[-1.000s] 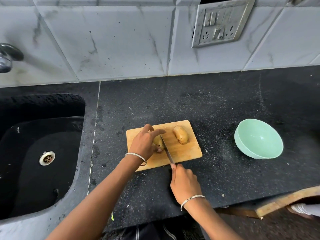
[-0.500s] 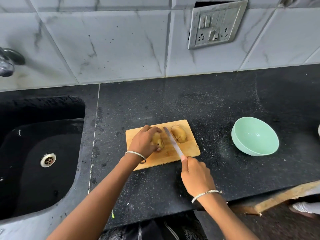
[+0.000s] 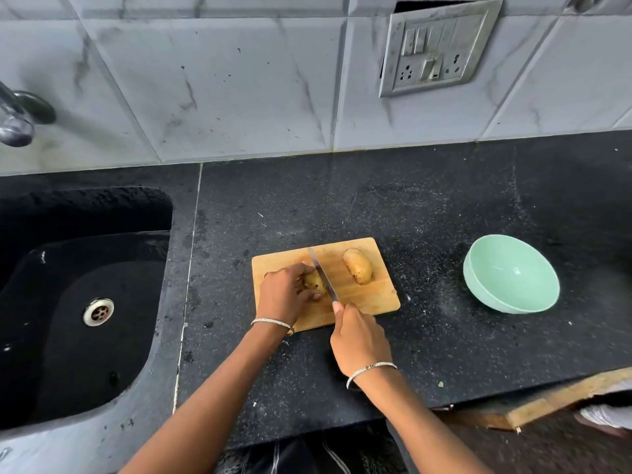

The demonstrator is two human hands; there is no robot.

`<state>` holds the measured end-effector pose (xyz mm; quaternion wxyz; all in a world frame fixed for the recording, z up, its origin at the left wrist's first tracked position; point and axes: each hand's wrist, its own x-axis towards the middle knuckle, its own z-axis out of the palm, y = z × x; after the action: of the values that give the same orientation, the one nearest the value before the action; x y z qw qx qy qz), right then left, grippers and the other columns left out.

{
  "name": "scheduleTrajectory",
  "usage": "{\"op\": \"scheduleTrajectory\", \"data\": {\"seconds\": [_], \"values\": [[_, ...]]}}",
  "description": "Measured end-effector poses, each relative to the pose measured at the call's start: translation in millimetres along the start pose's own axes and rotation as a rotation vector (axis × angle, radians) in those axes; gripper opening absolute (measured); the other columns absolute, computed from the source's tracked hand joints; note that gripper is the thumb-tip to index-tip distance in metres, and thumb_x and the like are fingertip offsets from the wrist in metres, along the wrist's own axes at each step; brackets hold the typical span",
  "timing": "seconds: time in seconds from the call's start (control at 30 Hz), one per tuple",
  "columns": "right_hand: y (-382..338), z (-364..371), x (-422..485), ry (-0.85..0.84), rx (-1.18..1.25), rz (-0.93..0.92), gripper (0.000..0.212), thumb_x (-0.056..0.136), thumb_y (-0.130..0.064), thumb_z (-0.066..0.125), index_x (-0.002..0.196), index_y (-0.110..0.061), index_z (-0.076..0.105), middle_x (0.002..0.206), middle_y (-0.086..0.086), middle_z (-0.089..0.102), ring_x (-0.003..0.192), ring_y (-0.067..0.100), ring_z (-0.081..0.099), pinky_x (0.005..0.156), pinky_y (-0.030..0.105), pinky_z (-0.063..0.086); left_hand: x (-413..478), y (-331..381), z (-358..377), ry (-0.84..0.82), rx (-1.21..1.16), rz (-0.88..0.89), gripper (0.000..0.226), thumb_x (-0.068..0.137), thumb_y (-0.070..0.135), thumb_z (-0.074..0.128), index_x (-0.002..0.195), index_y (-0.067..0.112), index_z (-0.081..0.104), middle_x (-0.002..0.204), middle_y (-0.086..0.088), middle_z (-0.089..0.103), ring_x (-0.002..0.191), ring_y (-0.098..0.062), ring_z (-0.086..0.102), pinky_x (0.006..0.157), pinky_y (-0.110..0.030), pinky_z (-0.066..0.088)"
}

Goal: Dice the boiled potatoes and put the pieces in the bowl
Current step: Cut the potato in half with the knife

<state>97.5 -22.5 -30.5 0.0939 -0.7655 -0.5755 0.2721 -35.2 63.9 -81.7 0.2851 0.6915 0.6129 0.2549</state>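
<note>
Head view. The wooden cutting board lies flat on the black surface, right of the sink.

Two whole, undiced potatoes are on the board:
- The near potato lies at the board's left half. The left hand grips it, with fingers curled over its top and left side.
- The far potato lies free at the board's right half, apart from both hands.

The right hand grips the knife. Its fingers are closed round the hidden handle and the index finger lies along the blade's back. The blade rests against the right side of the near potato, with its tip pointing away from the person.

The green bowl stands on the surface, well apart to the board's right, with no pieces in it.
</note>
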Motion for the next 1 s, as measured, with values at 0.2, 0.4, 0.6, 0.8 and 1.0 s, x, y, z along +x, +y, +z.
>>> {"op": "scheduleTrajectory", "data": {"seconds": [0.2, 0.4, 0.6, 0.8, 1.0], "values": [[-11.1, 9.1, 7.2, 0.014, -0.066, 0.018, 0.043, 0.105, -0.043, 0.021, 0.107, -0.013, 0.052, 0.109, 0.012, 0.064, 0.102, 0.036, 0.061, 0.070, 0.038, 0.040, 1.9, -4.5, 4.4, 0.001, -0.011, -0.005, 0.045, 0.068, 0.016, 0.083, 0.111, 0.022, 0.071, 0.105, -0.001, 0.073, 0.091, -0.024, 0.070, 0.085, -0.041, 0.055], [-17.9, 13.6, 19.6, 0.035, -0.075, 0.019, 0.040, 0.105, -0.042, 0.026, 0.109, -0.013, 0.053, 0.110, 0.011, 0.065, 0.103, 0.035, 0.063, 0.067, 0.036, 0.038, 1.7, -6.9, 5.3, 0.019, 0.006, 0.012, 0.039, 0.072, 0.016, 0.078, 0.110, 0.025, 0.071, 0.098, 0.002, 0.074, 0.086, -0.020, 0.070, 0.085, -0.039, 0.054], [-12.8, 13.5, 17.9, -0.013, -0.111, 0.033, 0.043, 0.105, -0.043, 0.026, 0.110, -0.013, 0.056, 0.110, 0.011, 0.065, 0.104, 0.034, 0.063, 0.068, 0.036, 0.040, 5.1, -7.3, 4.9, 0.005, -0.014, 0.019, 0.037, 0.072, 0.011, 0.076, 0.106, 0.023, 0.068, 0.089, 0.003, 0.074, 0.080, -0.019, 0.070, 0.080, -0.040, 0.055], [-2.5, 19.2, 1.4, -0.010, -0.159, 0.034, 0.045, 0.105, -0.044, 0.023, 0.113, -0.013, 0.054, 0.112, 0.012, 0.065, 0.105, 0.035, 0.063, 0.067, 0.036, 0.040, 6.0, -8.1, 4.8, -0.014, -0.029, 0.025, 0.038, 0.072, 0.009, 0.076, 0.105, 0.024, 0.064, 0.086, 0.003, 0.072, 0.078, -0.019, 0.069, 0.080, -0.042, 0.055], [8.4, 9.9, -21.0, -0.055, -0.178, 0.029, 0.046, 0.105, -0.044, 0.021, 0.113, -0.012, 0.053, 0.111, 0.013, 0.064, 0.106, 0.036, 0.062, 0.069, 0.038, 0.041, 3.9, -1.8, -1.8, -0.006, -0.029, 0.013, 0.040, 0.068, 0.015, 0.084, 0.103, 0.024, 0.065, 0.079, 0.006, 0.069, 0.081, -0.016, 0.065, 0.080, -0.037, 0.056]]}}
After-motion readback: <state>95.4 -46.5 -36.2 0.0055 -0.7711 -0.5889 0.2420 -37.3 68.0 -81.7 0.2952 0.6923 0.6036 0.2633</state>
